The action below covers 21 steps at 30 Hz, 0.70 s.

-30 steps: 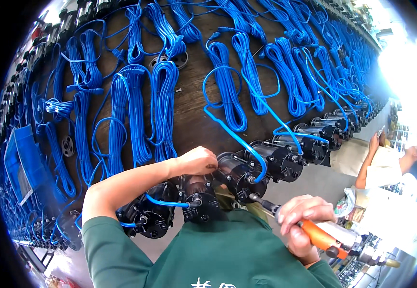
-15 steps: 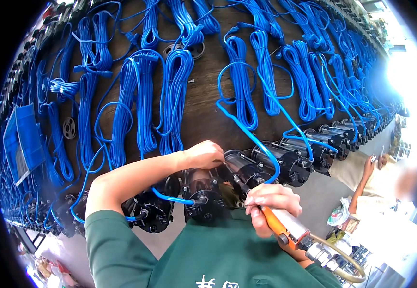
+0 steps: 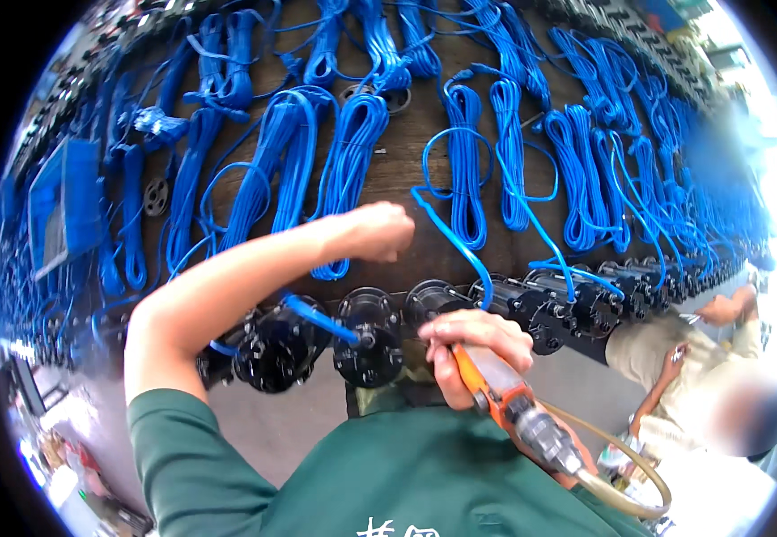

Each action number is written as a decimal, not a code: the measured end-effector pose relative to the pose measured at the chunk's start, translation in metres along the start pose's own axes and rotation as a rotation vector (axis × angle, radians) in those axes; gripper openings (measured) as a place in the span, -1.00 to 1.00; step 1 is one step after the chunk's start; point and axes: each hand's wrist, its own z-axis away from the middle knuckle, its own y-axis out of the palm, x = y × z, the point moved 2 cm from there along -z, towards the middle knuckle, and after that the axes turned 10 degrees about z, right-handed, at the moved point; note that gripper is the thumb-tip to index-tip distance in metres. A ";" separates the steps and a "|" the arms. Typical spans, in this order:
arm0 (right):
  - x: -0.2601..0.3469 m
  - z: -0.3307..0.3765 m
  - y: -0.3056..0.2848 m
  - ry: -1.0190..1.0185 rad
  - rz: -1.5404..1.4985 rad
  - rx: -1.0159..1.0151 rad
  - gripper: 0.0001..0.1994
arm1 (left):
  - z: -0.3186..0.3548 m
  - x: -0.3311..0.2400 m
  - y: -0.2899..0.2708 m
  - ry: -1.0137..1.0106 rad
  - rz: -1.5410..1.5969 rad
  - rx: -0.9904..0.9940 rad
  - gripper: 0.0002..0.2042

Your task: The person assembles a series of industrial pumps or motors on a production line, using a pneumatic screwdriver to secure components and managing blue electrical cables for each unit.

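Observation:
My left hand point(image 3: 384, 231) is curled closed above the dark table, just in front of a coiled blue cable point(image 3: 357, 134). Its fingers are turned from view, so anything inside them is hidden. In my right hand point(image 3: 482, 345) is an orange and silver air ratchet wrench point(image 3: 488, 380) with a hose at its back end. The hand covers the tool's front end, close to a black cylindrical unit point(image 3: 430, 300) at the table edge. Left of it stands another black unit point(image 3: 368, 353), with a blue cable point(image 3: 321, 318) running into its round end.
Several tied blue cable bundles point(image 3: 466, 170) lie in rows across the table point(image 3: 411, 166). More black cylinders point(image 3: 531, 309) line its near edge. A blue-framed panel point(image 3: 66, 210) is at left. Another person point(image 3: 666, 367) works at right. The tool's hose point(image 3: 634, 510) loops beside me.
My left hand has lifted away from the black unit, further over the table. My right hand and the wrench have shifted slightly left and up. The whole view has also shifted.

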 end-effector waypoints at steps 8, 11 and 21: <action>0.074 0.008 -0.123 -0.289 -0.316 0.005 -0.53 | 0.074 -0.249 -0.085 -0.291 0.072 -1.466 -0.89; 0.099 0.021 -0.171 -0.344 -0.519 0.013 -0.54 | 0.053 -0.305 0.043 -0.163 0.096 -1.810 -0.95; 0.066 0.059 -0.163 -0.071 -0.649 -0.044 -0.51 | -0.090 -0.263 0.243 -0.588 1.116 -1.476 -0.77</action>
